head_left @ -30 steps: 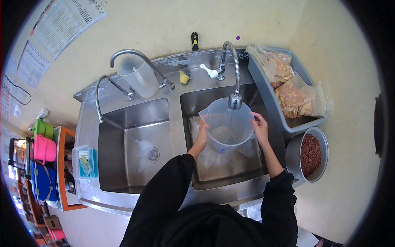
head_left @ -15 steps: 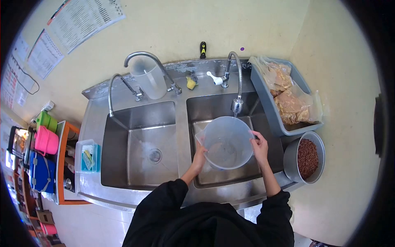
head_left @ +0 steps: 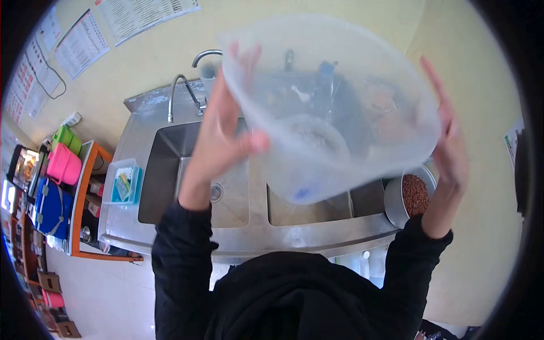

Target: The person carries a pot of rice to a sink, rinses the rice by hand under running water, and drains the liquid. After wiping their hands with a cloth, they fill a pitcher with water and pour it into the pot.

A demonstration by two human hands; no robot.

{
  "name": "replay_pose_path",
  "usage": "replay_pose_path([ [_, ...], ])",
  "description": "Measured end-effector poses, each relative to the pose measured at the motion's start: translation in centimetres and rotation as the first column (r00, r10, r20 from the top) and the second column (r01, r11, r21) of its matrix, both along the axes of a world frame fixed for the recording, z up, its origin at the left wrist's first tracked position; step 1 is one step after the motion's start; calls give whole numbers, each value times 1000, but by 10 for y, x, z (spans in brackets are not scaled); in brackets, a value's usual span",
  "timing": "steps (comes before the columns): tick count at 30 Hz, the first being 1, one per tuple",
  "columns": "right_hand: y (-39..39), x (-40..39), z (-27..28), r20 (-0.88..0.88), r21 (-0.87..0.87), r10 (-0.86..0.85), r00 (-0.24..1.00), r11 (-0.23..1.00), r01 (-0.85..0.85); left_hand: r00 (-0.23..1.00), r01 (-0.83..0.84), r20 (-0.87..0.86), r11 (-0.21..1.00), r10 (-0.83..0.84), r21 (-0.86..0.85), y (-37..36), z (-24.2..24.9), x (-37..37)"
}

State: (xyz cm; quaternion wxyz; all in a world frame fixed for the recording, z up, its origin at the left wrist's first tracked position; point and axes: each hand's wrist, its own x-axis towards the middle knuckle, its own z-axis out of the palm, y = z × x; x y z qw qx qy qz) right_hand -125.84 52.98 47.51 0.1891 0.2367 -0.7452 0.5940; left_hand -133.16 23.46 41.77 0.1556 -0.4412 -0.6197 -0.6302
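Note:
A large translucent plastic pitcher (head_left: 317, 175) is raised close to the camera, tilted with its wide mouth toward me. My left hand (head_left: 218, 141) grips its left side, thumb in front and fingers seen through or behind the wall. On the opposite side my right hand (head_left: 452, 150) holds the pitcher, its index finger stretched upward and its other fingers partly hidden. Below lies the right sink basin (head_left: 309, 212), mostly covered by the pitcher. Its tap and the bags at the right show only dimly through the plastic.
To the left is another basin (head_left: 161, 190) with a gooseneck tap (head_left: 177, 93) behind it. A plastic tub (head_left: 109, 190) holding sponges sits on the steel counter. At the right stands a metal pot (head_left: 395, 204) of reddish-brown grains (head_left: 415, 194). An orange-edged shelf (head_left: 80, 218) stands far left.
Both hands have lifted the pitcher out of the right basin, up and toward the camera, and tilted it. The view has shifted slightly.

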Motion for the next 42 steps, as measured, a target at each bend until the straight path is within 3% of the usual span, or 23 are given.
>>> replay_pose_path([
  [2,-9,-2,31,-163,58,-78,984,994,89,998,46,-40,989,-40,139,2,37,3],
  [4,-10,-4,61,-253,114,-64,965,989,96,994,-78,-65,975,94,207,-2,59,5],
  [7,32,-24,96,-145,106,5,989,994,10,965,-232,-57,932,257,277,-1,93,23],
  [9,15,-23,109,-187,48,69,980,997,-61,953,-268,-65,921,297,282,-2,107,33],
  [20,5,-31,126,-194,-157,87,977,980,-118,914,-338,-118,890,388,307,2,137,78],
  [24,6,-42,127,-201,-141,115,973,979,-145,916,-336,-118,894,384,298,8,144,91],
  [26,5,-46,127,-190,-138,190,963,966,-217,940,-280,-111,915,323,290,10,147,95],
  [28,-4,-44,126,-213,-137,140,967,976,-171,987,-65,-117,950,106,306,1,146,81],
  [29,-8,-43,125,-224,-138,115,968,979,-148,985,153,-122,938,-121,312,-16,145,59],
  [31,-5,-48,126,-246,-128,133,960,977,-168,936,347,-73,875,-343,337,-28,146,49],
  [32,-2,-51,125,-256,-123,142,956,976,-178,938,329,-16,874,-346,357,-29,149,53],
  [34,3,-57,125,-234,-134,191,953,965,-226,991,130,-22,928,-130,349,-21,151,64],
  [35,4,-58,125,-223,-141,214,951,958,-249,992,-60,-88,941,95,333,-5,147,73],
  [37,-4,-54,125,-225,-159,180,958,963,-218,930,-258,-164,903,328,343,3,146,76],
  [41,-20,-49,124,-209,-227,56,976,968,-104,929,-250,-172,900,327,358,2,146,73],
  [42,-14,-53,125,-213,-201,91,973,970,-135,931,-248,-170,903,322,350,2,146,75],
])
